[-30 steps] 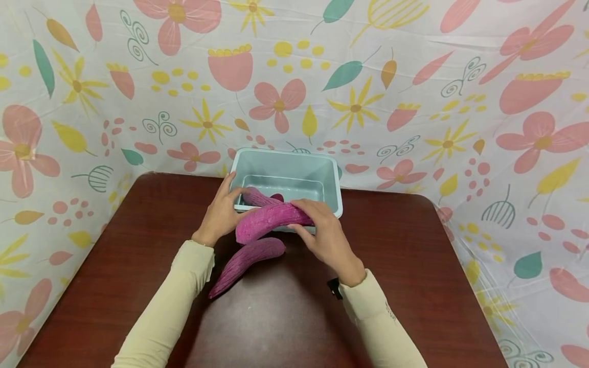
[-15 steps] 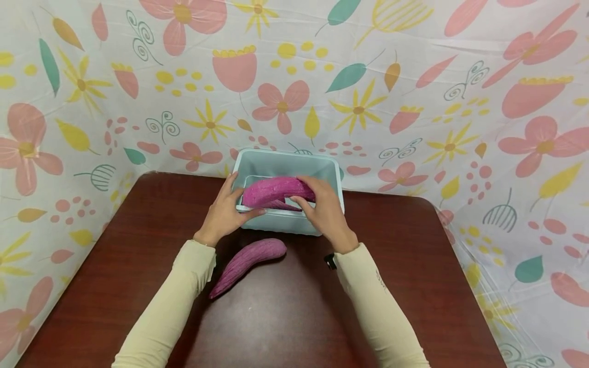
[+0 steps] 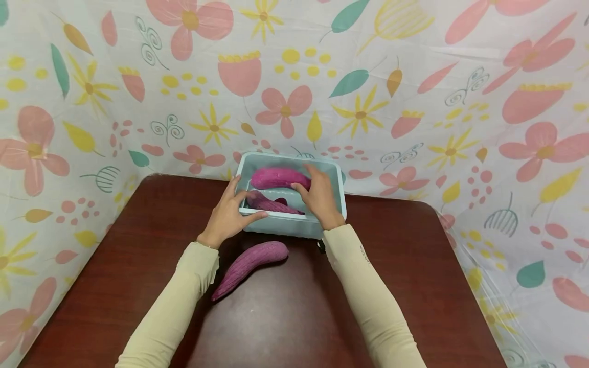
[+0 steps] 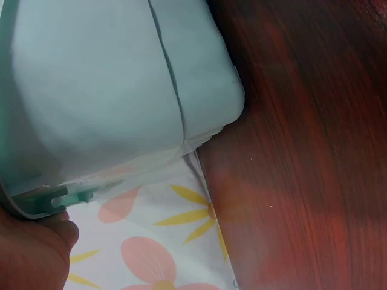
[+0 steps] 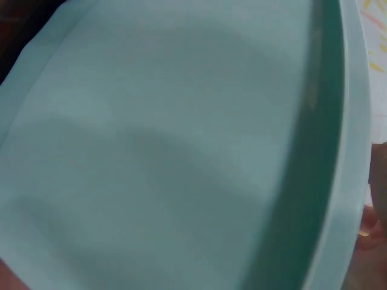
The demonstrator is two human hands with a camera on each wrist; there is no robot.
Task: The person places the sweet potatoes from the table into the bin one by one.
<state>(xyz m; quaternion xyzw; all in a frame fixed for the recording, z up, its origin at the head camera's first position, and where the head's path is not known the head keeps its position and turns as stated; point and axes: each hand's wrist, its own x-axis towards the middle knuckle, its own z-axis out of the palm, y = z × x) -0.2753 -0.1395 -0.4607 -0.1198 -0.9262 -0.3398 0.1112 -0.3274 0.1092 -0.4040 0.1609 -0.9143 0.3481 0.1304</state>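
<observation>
**Bright magenta vegetable (image 3: pixel 276 178) held inside a pale blue bin (image 3: pixel 281 226)**

A person's right hand (image 3: pixel 320 200) reaches over the bin's front edge, thumb and fingers around the right end of the long, curved vegetable, which lies crosswise towards the back. The left hand (image 3: pixel 225 219) grips the bin's front left corner, its thumb along the front rim. A duller purple vegetable (image 3: pixel 269 203) sits inside near the front wall. Another curved purple vegetable (image 3: pixel 250 266) rests on the dark reddish-brown worktop (image 3: pixel 391 266), in front of the bin. Behind hangs a flower-patterned sheet (image 3: pixel 285 61).
</observation>
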